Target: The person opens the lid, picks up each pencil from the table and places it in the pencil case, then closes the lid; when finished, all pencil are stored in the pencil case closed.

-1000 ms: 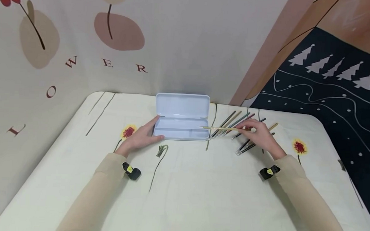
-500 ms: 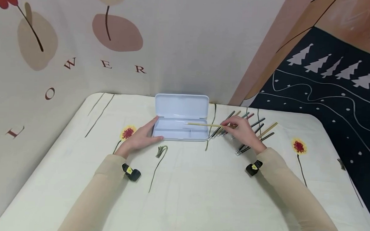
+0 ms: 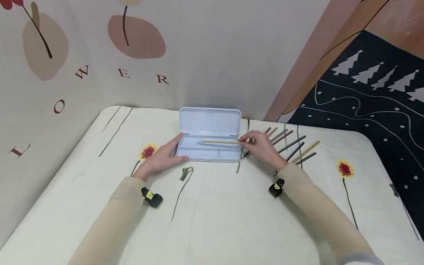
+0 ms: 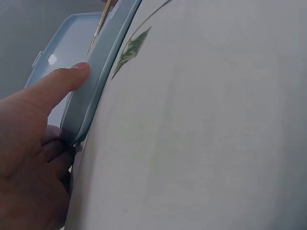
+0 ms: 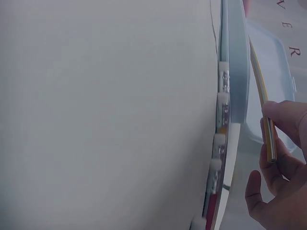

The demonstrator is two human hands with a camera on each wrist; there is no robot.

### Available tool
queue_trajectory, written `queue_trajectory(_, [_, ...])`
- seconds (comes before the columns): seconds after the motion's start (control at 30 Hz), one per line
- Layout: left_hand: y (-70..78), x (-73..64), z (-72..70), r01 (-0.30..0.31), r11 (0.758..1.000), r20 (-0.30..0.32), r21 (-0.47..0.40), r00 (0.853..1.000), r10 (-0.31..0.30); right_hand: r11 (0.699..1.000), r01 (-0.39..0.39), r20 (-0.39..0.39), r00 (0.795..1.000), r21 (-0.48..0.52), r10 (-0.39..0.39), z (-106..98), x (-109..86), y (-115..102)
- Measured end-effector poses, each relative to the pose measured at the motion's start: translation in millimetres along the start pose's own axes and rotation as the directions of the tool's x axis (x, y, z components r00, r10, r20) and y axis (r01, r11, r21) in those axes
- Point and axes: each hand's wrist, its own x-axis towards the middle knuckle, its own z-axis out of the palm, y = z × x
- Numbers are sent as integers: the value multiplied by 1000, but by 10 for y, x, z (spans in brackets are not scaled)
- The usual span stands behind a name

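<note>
A pale blue pencil case (image 3: 207, 160) lies with its lid (image 3: 209, 120) raised at the back. My left hand (image 3: 162, 159) holds its left end, the thumb on the front wall and the fingers round the corner in the left wrist view. My right hand (image 3: 262, 148) pinches a yellow pencil (image 3: 220, 141) between thumb and fingers near its right end. The pencil stretches level over the long rear compartment, and its flat end sticks out past the fingers in the right wrist view. Several pencils (image 3: 295, 144) lie beside and partly under my right hand.
A narrow front tray with a divider (image 3: 220, 153) runs inside the case. The loose pencils fan out on the white flowered tablecloth (image 3: 212, 218) right of the case, some showing white erasers (image 5: 223, 69). Behind the case hangs a printed cloth (image 3: 214, 70).
My right hand has moved left with the yellow pencil, from above the loose pencils to the case's right end. The pencil now reaches over the rear compartment. My left hand stays on the case.
</note>
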Motion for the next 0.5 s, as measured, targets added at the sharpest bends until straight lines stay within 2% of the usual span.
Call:
queue_trajectory(0.3, [0, 11, 1, 3, 1000, -3, -21, 1000, -4, 998, -12, 49, 999, 56, 9, 166, 132, -89])
queue_trajectory(0.5, [-11, 10, 6, 8, 1000, -5, -13, 1000, -8, 999, -6, 77, 997, 54, 2, 301, 203, -164])
